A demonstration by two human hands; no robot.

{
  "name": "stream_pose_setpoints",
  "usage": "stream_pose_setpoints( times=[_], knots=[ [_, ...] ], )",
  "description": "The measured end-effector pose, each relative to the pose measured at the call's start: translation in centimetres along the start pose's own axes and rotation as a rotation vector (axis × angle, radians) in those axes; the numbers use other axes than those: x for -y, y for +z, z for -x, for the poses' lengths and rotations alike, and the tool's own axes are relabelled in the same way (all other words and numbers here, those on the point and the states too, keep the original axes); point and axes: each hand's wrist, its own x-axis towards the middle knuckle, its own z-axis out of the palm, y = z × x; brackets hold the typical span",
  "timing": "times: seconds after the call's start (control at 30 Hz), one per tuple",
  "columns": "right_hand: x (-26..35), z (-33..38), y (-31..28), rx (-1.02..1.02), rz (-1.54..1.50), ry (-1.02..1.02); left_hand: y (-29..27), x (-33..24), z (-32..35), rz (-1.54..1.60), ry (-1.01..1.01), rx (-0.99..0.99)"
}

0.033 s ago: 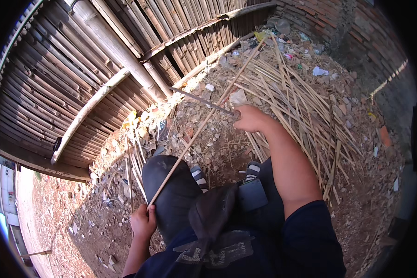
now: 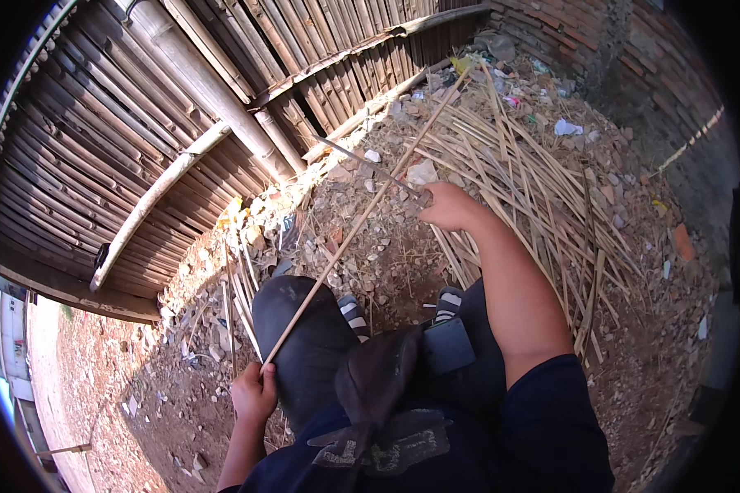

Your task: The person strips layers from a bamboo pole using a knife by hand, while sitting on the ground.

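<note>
My left hand point(image 2: 255, 393) is closed around the near end of a long bamboo strip point(image 2: 330, 266), beside my left knee. The strip slants up and away to the right, passing over my thigh, with its far end by the rubble. In front of me my right hand point(image 2: 450, 205) grips the handle of a long, narrow knife point(image 2: 362, 160). Its blade points left and away and crosses the strip, apparently touching it. Most of the handle is hidden in my fist.
Right of my feet lies a heap of split bamboo strips point(image 2: 534, 197). A few more strips point(image 2: 237, 287) lie left of my knee. Ahead stands a bamboo wall point(image 2: 321, 90) with thick poles, and a brick wall point(image 2: 674, 107) at right. Stones and litter cover the ground.
The knife's tip has swung away from me and slightly right, while my right hand has shifted a little to the right. My left hand and the bamboo strip stay in place.
</note>
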Motion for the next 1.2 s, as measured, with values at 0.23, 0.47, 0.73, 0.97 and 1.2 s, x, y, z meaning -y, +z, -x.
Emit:
stream_pose_setpoints(
  times=[0.23,0.47,0.73,0.97,1.2],
  knots=[
    [4.1,1.9,1.2,0.097,0.175,-0.077,-0.6,0.2,-0.2,0.059,-0.063,0.076],
    [-2.2,-0.9,0.2,-0.037,-0.154,0.126,0.4,0.1,-0.4,-0.158,0.063,-0.038],
    [4.3,1.9,2.1,0.183,0.244,-0.183,0.2,1.4,-0.6,-0.150,0.056,0.012],
    [-0.1,0.2,-0.7,0.007,-0.249,0.096,0.4,1.5,-0.9,-0.056,0.061,0.008],
    [2.3,0.3,1.5,0.120,0.212,-0.099,1.0,1.8,-0.4,-0.068,0.022,0.020]
  ],
)
